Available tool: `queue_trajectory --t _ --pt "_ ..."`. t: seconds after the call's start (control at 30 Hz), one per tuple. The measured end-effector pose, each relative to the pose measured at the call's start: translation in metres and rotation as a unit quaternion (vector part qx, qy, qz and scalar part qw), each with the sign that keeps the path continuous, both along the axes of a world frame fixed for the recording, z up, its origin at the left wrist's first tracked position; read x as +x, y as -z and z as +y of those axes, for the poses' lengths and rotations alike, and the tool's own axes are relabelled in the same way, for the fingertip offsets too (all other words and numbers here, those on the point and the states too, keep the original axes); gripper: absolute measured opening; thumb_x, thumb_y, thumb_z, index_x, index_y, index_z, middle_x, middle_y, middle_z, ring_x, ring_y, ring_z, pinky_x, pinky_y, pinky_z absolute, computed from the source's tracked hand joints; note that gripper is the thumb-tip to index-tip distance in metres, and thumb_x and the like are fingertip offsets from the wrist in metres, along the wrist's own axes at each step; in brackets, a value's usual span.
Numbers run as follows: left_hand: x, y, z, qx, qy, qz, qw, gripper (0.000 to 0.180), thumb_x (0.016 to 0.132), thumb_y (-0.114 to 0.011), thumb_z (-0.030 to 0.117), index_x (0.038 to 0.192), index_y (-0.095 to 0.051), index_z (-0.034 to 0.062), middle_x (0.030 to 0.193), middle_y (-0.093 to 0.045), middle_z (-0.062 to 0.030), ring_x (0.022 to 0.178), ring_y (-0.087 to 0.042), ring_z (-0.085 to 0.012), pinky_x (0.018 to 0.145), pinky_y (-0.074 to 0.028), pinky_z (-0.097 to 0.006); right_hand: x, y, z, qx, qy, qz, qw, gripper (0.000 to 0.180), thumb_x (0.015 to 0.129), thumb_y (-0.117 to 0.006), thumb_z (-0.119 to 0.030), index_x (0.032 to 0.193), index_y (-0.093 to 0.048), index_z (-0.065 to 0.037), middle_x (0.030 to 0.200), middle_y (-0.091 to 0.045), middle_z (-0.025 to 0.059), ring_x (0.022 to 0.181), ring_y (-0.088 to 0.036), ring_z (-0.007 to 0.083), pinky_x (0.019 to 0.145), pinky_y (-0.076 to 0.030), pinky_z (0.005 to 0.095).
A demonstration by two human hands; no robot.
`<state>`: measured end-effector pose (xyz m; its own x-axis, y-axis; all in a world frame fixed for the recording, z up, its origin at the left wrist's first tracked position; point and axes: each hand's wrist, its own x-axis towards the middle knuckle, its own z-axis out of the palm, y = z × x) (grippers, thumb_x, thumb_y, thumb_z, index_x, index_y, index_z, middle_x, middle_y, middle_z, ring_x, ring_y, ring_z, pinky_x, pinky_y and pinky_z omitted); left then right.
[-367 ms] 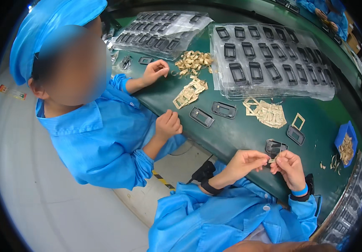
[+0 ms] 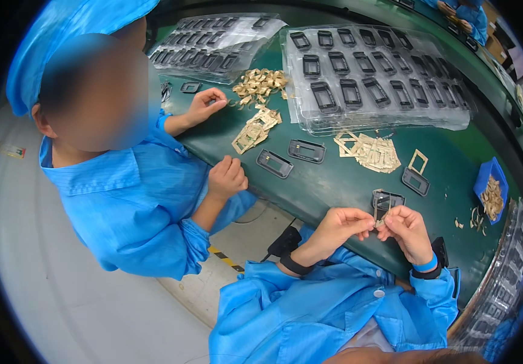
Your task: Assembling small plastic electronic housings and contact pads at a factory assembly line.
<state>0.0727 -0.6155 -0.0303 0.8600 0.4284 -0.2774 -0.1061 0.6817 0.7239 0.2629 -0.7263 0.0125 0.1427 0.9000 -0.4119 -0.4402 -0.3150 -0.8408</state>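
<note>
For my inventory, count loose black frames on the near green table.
5: one frame by the co-worker's far hand, two by the near hand, one beside a cream frame, one past the wearer's right hand. Others may be hidden.

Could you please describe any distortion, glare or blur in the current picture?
Head view: fisheye distortion bows the clear ribbed plastic tray at lower right; head view: whitish glare streaks the clear plastic tray of black frames at upper left; head view: smooth blur covers the blue-clad co-worker's face.

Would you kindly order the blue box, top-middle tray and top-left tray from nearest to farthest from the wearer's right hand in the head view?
1. Blue box, to the right.
2. Top-middle tray, ahead.
3. Top-left tray, ahead, far left.
</note>
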Motion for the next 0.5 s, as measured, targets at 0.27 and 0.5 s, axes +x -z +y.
queue_trajectory --t 0.27,0.5 --pt "-0.009 -0.004 0.011 -0.084 -0.018 -0.002 0.996 0.020 0.098 -0.066 0.011 0.110 -0.069 -0.0053 0.094 -0.071 -0.0100 0.081 -0.065 -0.0139 0.073 -0.052 -0.026 -0.002 -0.015 0.008 0.093 0.069 -0.342 0.933 0.016 0.092 -0.072 -0.003 0.106 -0.066 0.003 0.087 -0.068 0.0052 0.075 -0.065 0.0114 0.067 -0.051 0.0238" --pt "-0.007 -0.008 0.016 -0.092 -0.025 0.003 0.995 0.019 0.097 -0.067 0.009 0.110 -0.070 -0.0047 0.093 -0.071 -0.0108 0.080 -0.065 -0.0148 0.072 -0.051 -0.026 -0.009 -0.035 0.019 0.166 -0.046 -0.483 0.859 0.011 0.086 -0.075 -0.003 0.096 -0.070 -0.001 0.084 -0.062 0.0050 0.071 -0.060 0.0129 0.062 -0.047 0.0259"
